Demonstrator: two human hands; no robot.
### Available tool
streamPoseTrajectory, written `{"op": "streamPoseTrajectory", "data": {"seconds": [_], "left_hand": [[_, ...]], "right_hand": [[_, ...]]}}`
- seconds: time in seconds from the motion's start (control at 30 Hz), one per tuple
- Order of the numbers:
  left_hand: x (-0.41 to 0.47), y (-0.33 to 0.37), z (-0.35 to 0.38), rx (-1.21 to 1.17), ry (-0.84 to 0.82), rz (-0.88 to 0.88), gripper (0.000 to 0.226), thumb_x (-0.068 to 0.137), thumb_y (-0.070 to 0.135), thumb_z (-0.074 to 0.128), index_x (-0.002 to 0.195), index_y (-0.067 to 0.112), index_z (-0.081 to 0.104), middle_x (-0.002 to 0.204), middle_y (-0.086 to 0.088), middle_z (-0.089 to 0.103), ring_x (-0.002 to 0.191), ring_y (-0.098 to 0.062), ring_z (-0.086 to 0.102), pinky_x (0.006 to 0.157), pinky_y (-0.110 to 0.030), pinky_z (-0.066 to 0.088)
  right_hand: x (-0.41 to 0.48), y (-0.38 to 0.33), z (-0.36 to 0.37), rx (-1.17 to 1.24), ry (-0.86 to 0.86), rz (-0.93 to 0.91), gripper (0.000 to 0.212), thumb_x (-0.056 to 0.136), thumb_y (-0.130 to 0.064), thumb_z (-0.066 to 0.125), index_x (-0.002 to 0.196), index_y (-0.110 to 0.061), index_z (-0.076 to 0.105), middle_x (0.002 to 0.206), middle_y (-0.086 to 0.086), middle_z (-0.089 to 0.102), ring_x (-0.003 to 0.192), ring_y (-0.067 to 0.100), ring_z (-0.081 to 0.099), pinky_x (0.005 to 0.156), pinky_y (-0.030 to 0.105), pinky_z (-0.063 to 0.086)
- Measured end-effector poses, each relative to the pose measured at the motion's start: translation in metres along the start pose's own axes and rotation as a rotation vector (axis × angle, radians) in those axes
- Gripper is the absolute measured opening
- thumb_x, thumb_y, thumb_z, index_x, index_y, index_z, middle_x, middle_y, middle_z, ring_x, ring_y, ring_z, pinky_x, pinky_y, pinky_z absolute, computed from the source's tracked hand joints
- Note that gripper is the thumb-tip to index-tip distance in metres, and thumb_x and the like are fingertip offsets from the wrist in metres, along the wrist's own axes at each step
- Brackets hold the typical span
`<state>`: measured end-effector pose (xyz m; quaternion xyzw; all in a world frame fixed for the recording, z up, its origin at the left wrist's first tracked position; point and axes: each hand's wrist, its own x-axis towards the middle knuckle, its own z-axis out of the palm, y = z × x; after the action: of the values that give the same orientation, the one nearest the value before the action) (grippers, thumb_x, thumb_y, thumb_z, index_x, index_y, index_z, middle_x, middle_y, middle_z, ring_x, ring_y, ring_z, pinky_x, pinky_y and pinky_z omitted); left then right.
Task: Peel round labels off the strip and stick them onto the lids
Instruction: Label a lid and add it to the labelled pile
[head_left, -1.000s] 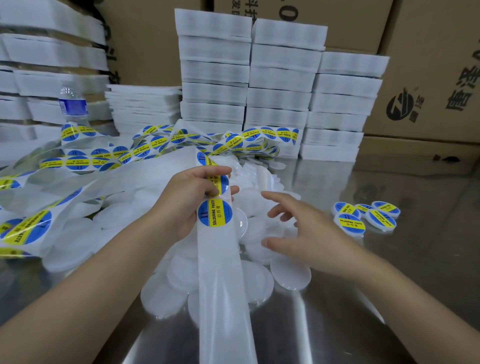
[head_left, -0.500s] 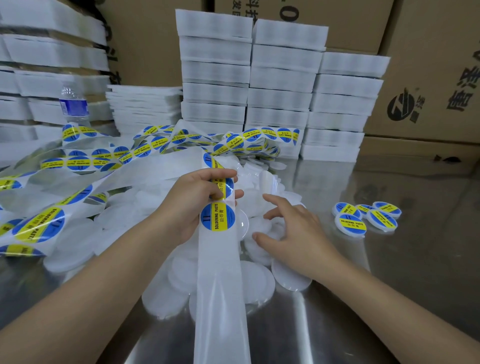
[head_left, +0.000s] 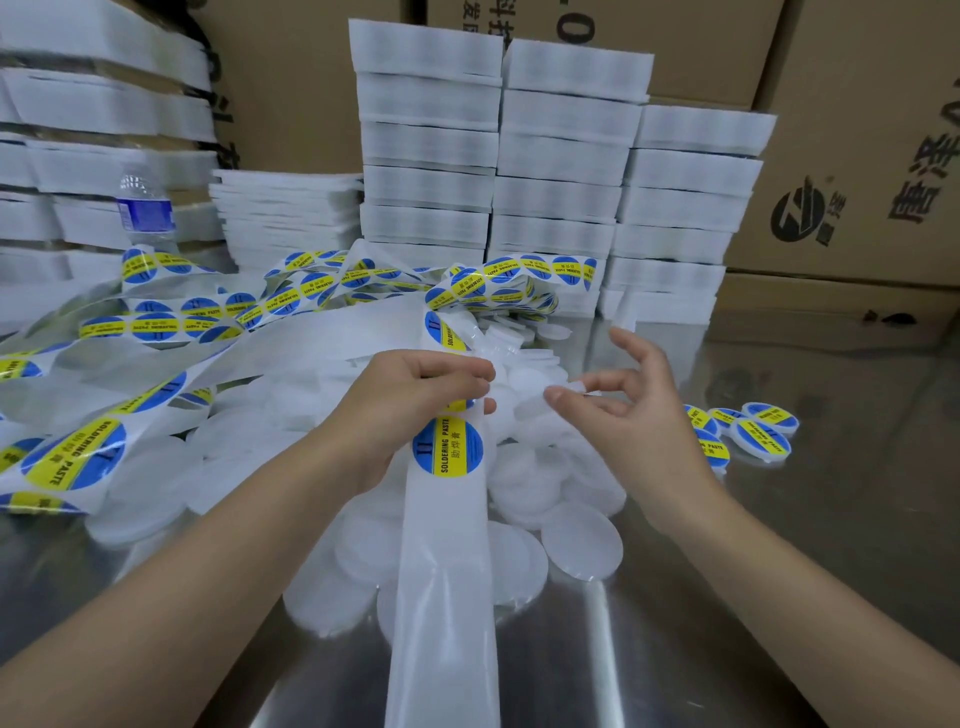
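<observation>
My left hand (head_left: 410, 400) grips the white backing strip (head_left: 447, 571), which hangs down toward me. One round blue and yellow label (head_left: 448, 448) sits on the strip just below my fingers. My right hand (head_left: 623, 410) pinches a white round lid (head_left: 582, 385) between thumb and fingers, lifted above the pile of plain white lids (head_left: 524, 499) and close to my left hand. The labelled part of the strip (head_left: 291, 301) coils away to the left and back. Several labelled lids (head_left: 748, 431) lie to the right on the metal table (head_left: 779, 571).
Stacks of white foam trays (head_left: 561, 166) stand behind the pile, with more at the left (head_left: 93, 156). A water bottle (head_left: 145, 208) stands at the back left. Cardboard boxes (head_left: 862, 156) line the back and right.
My right hand reached into the lid pile, took hold of one white lid and lifted it toward my left hand. The left hand kept its grip on the strip.
</observation>
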<state>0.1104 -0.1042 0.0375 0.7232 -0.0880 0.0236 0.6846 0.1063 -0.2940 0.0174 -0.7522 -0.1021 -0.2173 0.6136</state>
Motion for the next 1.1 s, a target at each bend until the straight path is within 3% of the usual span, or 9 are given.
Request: {"op": "streamPoseTrajectory", "data": {"seconds": [0.07, 0.17, 0.27, 0.4, 0.5, 0.57, 0.7, 0.9, 1.1], "left_hand": [[-0.001, -0.002, 0.002, 0.071, -0.04, 0.04, 0.017, 0.08, 0.006, 0.069, 0.083, 0.021, 0.077, 0.093, 0.002, 0.076, 0.089, -0.012, 0.071, 0.077, -0.018, 0.055], [-0.001, -0.002, 0.003, 0.098, -0.067, 0.059, 0.018, 0.073, 0.01, 0.077, 0.082, 0.027, 0.078, 0.093, 0.008, 0.075, 0.09, -0.007, 0.07, 0.077, -0.015, 0.054], [-0.002, -0.003, 0.004, 0.112, -0.098, 0.085, 0.022, 0.07, 0.012, 0.081, 0.079, 0.032, 0.078, 0.087, 0.015, 0.074, 0.08, -0.003, 0.069, 0.068, -0.013, 0.053], [-0.004, -0.002, 0.005, 0.132, -0.144, 0.094, 0.02, 0.076, 0.01, 0.076, 0.074, 0.03, 0.078, 0.074, 0.009, 0.073, 0.067, -0.002, 0.067, 0.059, -0.012, 0.05], [-0.003, -0.002, 0.006, 0.14, -0.108, 0.099, 0.019, 0.08, 0.016, 0.073, 0.068, 0.031, 0.077, 0.071, 0.011, 0.073, 0.063, 0.002, 0.065, 0.057, -0.008, 0.046], [-0.001, -0.004, 0.006, 0.143, -0.069, 0.09, 0.021, 0.081, 0.02, 0.071, 0.065, 0.031, 0.076, 0.071, 0.015, 0.073, 0.065, 0.004, 0.065, 0.059, -0.007, 0.047], [0.001, -0.007, 0.005, 0.161, -0.06, 0.07, 0.019, 0.081, 0.024, 0.072, 0.064, 0.032, 0.076, 0.075, 0.014, 0.074, 0.068, 0.002, 0.066, 0.068, -0.01, 0.053], [0.001, -0.006, 0.006, 0.161, -0.056, 0.069, 0.013, 0.078, 0.029, 0.073, 0.066, 0.031, 0.077, 0.075, 0.013, 0.074, 0.068, 0.001, 0.066, 0.068, -0.011, 0.053], [-0.001, -0.002, 0.007, 0.113, -0.082, -0.038, 0.052, 0.061, 0.065, 0.062, 0.074, 0.017, 0.077, 0.08, -0.001, 0.076, 0.076, -0.014, 0.071, 0.082, -0.034, 0.052]], "right_hand": [[0.0, -0.003, 0.002, 0.064, 0.004, 0.05, 0.067, 0.069, -0.032, 0.078, 0.123, -0.036, 0.039, 0.094, 0.0, 0.067, 0.074, 0.0, 0.065, 0.07, 0.016, 0.053], [-0.002, -0.005, 0.003, 0.107, 0.0, 0.095, 0.069, 0.063, -0.042, 0.078, 0.121, -0.034, 0.041, 0.098, 0.006, 0.068, 0.09, 0.018, 0.066, 0.09, 0.043, 0.052], [-0.004, -0.009, 0.005, 0.13, -0.013, 0.11, 0.082, 0.046, -0.058, 0.075, 0.118, -0.035, 0.043, 0.099, 0.006, 0.068, 0.096, 0.023, 0.066, 0.093, 0.049, 0.049], [-0.006, -0.01, 0.004, 0.159, -0.034, 0.114, 0.075, 0.047, -0.056, 0.073, 0.113, -0.037, 0.044, 0.095, 0.006, 0.069, 0.095, 0.024, 0.067, 0.094, 0.048, 0.048], [-0.007, -0.012, 0.004, 0.186, -0.044, 0.119, 0.074, 0.059, -0.046, 0.073, 0.123, -0.026, 0.044, 0.086, 0.006, 0.07, 0.082, 0.015, 0.068, 0.079, 0.036, 0.057], [-0.006, -0.012, 0.004, 0.195, -0.041, 0.121, 0.061, 0.07, -0.036, 0.073, 0.122, -0.025, 0.044, 0.082, 0.009, 0.069, 0.077, 0.01, 0.066, 0.068, 0.031, 0.059], [-0.005, -0.012, 0.002, 0.152, -0.072, 0.089, 0.046, 0.079, -0.022, 0.071, 0.115, -0.031, 0.044, 0.074, -0.001, 0.067, 0.071, 0.006, 0.065, 0.069, 0.031, 0.058], [-0.006, -0.014, -0.004, 0.148, -0.092, 0.055, 0.052, 0.081, 0.001, 0.067, 0.112, -0.035, 0.045, 0.069, -0.006, 0.067, 0.043, 0.012, 0.054, 0.035, 0.021, 0.037], [-0.008, -0.021, -0.003, 0.358, -0.095, 0.043, 0.051, 0.083, 0.012, 0.059, 0.121, -0.019, 0.044, 0.082, 0.013, 0.065, 0.065, 0.023, 0.071, 0.057, 0.024, 0.055]]}}
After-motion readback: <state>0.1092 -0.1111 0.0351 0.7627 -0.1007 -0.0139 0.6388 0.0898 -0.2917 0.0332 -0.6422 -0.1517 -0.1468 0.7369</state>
